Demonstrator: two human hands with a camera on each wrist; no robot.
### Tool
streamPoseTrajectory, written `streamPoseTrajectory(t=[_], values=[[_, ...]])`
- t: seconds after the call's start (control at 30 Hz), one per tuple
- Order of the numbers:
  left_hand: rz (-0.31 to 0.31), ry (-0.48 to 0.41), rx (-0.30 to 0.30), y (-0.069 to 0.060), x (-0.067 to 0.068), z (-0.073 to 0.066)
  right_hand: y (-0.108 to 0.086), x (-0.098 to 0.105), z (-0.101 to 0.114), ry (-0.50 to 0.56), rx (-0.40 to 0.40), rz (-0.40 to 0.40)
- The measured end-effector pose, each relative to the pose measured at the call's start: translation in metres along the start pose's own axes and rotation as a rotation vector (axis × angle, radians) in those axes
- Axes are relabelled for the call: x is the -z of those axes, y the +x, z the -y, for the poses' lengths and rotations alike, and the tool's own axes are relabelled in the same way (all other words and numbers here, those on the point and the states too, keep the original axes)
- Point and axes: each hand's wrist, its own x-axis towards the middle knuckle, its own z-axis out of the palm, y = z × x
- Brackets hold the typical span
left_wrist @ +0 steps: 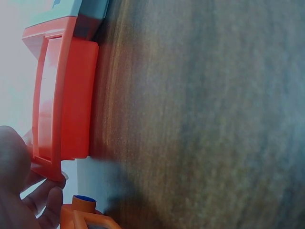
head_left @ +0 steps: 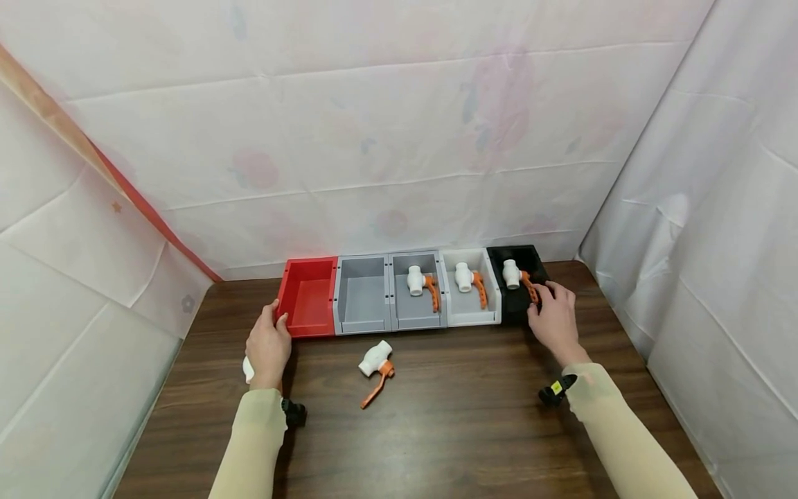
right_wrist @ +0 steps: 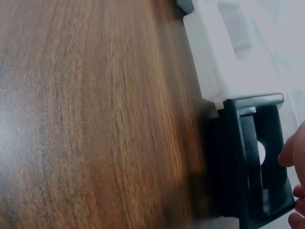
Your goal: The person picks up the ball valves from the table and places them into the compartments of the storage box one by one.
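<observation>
My left hand (head_left: pixel 269 348) pinches the outer end of the red bin (head_left: pixel 307 305), with the thumb on one side of the rim and fingers on the other. Beside that hand lies a ball valve (left_wrist: pixel 85 206), mostly hidden in the head view. At the far right, my right hand (head_left: pixel 555 320) holds the outer end of the black bin (head_left: pixel 512 315), its thumb over the opening. A white ball valve (head_left: pixel 511 275) with an orange lever sits in the black bin, close to the fingers. Another ball valve (head_left: pixel 376 358) lies on the table in front of the bins.
Between the red and black bins stand two grey bins (head_left: pixel 364 327) and a white bin (head_left: pixel 476 319), all in one row. The right grey bin holds a ball valve (head_left: pixel 415 281); so does the white one. A white cloth wall (head_left: pixel 386 138) rises behind the brown table (head_left: pixel 461 416).
</observation>
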Motion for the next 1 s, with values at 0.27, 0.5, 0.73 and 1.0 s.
streamPoseTrajectory(t=[0.27, 0.5, 0.73, 1.0], values=[[0.007, 0.011, 0.007, -0.002, 0.000, -0.002, -0.007, 0.004, -0.020, 0.022, -0.129, 0.002], [-0.011, 0.011, -0.009, -0.002, 0.000, -0.001, -0.014, 0.000, -0.033, 0.018, -0.160, -0.002], [0.006, 0.012, 0.004, -0.002, 0.000, 0.001, -0.012, -0.004, -0.032, 0.019, -0.206, 0.001], [0.011, 0.005, 0.010, 0.000, -0.001, 0.001, -0.006, -0.009, -0.026, 0.066, -0.228, -0.083]])
